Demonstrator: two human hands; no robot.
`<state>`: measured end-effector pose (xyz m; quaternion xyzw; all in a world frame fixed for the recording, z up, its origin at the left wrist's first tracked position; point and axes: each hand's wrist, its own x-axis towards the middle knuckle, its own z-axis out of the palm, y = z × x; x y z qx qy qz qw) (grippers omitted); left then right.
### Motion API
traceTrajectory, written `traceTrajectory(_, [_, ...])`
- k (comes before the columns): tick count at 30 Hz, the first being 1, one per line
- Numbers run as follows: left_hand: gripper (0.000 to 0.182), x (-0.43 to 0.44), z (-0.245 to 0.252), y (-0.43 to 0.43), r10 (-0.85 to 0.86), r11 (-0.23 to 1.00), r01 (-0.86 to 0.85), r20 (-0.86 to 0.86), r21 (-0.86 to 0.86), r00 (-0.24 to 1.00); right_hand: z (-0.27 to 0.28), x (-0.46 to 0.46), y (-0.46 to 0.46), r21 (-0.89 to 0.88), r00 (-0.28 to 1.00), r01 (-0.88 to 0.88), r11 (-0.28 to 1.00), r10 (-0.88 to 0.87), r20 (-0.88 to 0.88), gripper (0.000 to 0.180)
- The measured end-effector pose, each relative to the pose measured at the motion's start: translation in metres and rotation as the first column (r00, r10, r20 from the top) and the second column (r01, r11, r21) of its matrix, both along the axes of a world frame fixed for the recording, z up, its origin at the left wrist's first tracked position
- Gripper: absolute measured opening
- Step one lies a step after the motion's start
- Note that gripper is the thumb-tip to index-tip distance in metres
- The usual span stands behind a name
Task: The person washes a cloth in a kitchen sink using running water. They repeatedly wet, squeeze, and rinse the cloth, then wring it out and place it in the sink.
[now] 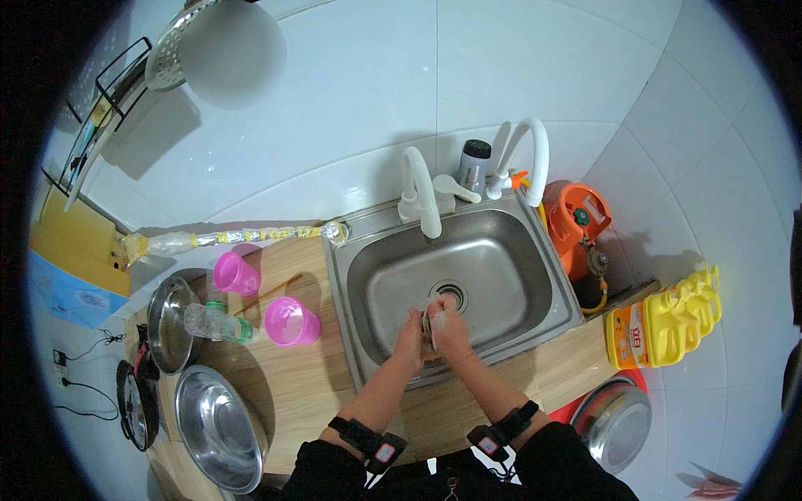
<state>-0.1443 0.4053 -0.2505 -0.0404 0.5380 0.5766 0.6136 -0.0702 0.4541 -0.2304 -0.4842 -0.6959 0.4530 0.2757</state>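
Over the near half of a stainless steel sink [382,269], both hands are close together around a small rounded, dark-rimmed object [427,322]. My left hand [410,341] grips it from the left side. My right hand [448,332] presses against it from the right, with white suds on the fingers. Most of the object is covered by the fingers, so its exact kind cannot be told. Just beyond the fingertips lies the drain strainer [452,292]. The white faucet [421,188] arches over the far side of the basin, its spout above the basin's back edge.
Left on the wooden counter [301,401] are two pink cups [292,322] [237,274], plastic bottles [219,324], a metal basin [219,426] and a glass lid [170,322]. Rightward stand yellow detergent jugs [664,325], an orange gas cylinder [571,219] and a metal pot [614,426].
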Motion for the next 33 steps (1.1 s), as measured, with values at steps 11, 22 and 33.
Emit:
traceTrajectory(11, [0.035,-0.007,-0.060,-0.007,0.117,0.981,-0.123,0.051,0.148,0.992,0.007,0.000,-0.019,-0.003,0.990,-0.137,0.991,0.137,0.032,0.027])
traceTrajectory(22, [0.028,-0.010,0.001,0.008,0.215,0.968,-0.230,0.146,0.095,0.966,-0.017,0.009,-0.015,0.152,0.987,-0.152,0.977,0.143,0.068,0.034])
traceTrajectory(33, [0.023,-0.017,-0.008,0.006,0.203,0.952,-0.204,0.031,0.228,0.979,-0.007,0.025,0.005,-0.284,0.980,-0.017,0.959,-0.041,-0.197,0.051])
